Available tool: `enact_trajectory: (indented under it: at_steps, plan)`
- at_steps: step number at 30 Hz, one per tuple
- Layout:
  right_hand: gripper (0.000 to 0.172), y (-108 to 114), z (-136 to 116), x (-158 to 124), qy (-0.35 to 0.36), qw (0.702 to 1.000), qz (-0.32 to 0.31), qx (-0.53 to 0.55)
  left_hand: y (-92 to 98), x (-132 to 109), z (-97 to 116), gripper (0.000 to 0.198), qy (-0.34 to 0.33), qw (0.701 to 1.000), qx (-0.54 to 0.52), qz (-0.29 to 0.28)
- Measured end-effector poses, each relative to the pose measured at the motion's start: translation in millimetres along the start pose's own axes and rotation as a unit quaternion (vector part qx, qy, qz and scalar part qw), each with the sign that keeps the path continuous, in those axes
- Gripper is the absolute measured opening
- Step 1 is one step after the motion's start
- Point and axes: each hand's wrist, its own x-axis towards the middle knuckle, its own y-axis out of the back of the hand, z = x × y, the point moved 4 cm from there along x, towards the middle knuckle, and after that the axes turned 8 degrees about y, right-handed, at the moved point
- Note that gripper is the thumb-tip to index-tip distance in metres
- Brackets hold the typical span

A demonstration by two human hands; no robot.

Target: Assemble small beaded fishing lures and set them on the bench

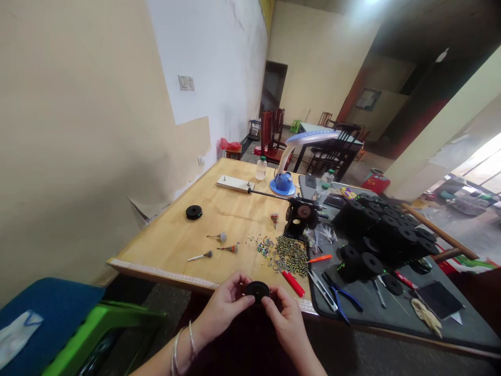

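Black spool [257,291] sits gripped in your left hand [223,308] and right hand [285,321], fingers clenched on its rim, just off the tabletop [164,256] edge near loose beads [289,255].

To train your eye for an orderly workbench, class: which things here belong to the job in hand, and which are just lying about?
Job in hand: left hand, right hand, black spool, stacked black spools, black winding device.

Lying about: plastic bottle, desk lamp, blue-handled pliers.

Right hand [285,318] hemmed by red cylinder [293,283], pliers [340,295]; bead pile [287,255] ahead; left hand [223,308] free forward to small brushes [205,255]
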Motion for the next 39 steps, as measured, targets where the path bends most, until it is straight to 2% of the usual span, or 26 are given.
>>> enact_trajectory:
  at_steps: [6,8,10,12,15,18,21,23,25,26,28,32,34,36,39]
  plan:
    - [0.021,-12,3,-5,0.026,1.000,0.000,-0.005,-8.9,-2,-23,0.030,0.051,0.985,-0.167,0.012]
    - [0.019,-13,3,-6,0.031,0.999,-0.002,-0.010,-12.7,-2,-29,0.029,0.062,0.980,-0.188,0.006]
    - [0.017,-10,1,-5,0.044,0.998,-0.002,-0.047,-13.9,-2,-29,0.028,0.062,0.986,-0.152,-0.002]
    - [0.014,-4,-4,-4,0.071,0.990,-0.010,-0.120,-11.3,0,-23,0.034,0.050,0.996,-0.070,0.002]
    - [0.008,-1,-10,-2,0.117,0.964,-0.045,-0.235,-4.6,3,-11,0.042,0.023,0.997,0.069,0.033]
    - [0.010,-4,-13,-2,0.132,0.955,-0.070,-0.255,-3.5,6,-4,0.028,0.023,0.991,0.122,0.050]
    - [0.010,-7,-11,-3,0.104,0.972,-0.072,-0.198,-10.6,6,-9,0.019,0.094,0.996,0.007,0.012]
    - [0.007,-6,-10,-3,0.083,0.977,-0.073,-0.181,-17.1,4,-13,0.018,0.153,0.981,-0.114,-0.032]
    - [0.008,-4,-11,-3,0.075,0.975,-0.082,-0.195,-20.7,2,-16,0.018,0.192,0.963,-0.180,-0.063]
    - [0.010,-3,-12,-3,0.076,0.971,-0.090,-0.207,-20.5,2,-17,0.018,0.204,0.961,-0.174,-0.065]
    - [0.013,-3,-14,-3,0.082,0.960,-0.109,-0.244,-16.4,4,-18,0.021,0.207,0.972,-0.096,-0.047]
    - [0.007,-7,-17,-2,0.104,0.928,-0.143,-0.328,-10.9,12,-15,0.029,0.138,0.987,0.081,-0.027]
    - [0.009,-8,-17,-2,0.109,0.929,-0.149,-0.319,-12.1,13,-15,0.031,0.134,0.986,0.095,-0.039]
    - [0.005,-6,-15,-2,0.098,0.944,-0.144,-0.281,-13.2,12,-17,0.030,0.163,0.983,0.077,-0.044]
    - [0.017,1,-13,-4,0.071,0.964,-0.131,-0.222,-12.8,7,-18,0.024,0.211,0.977,0.027,-0.028]
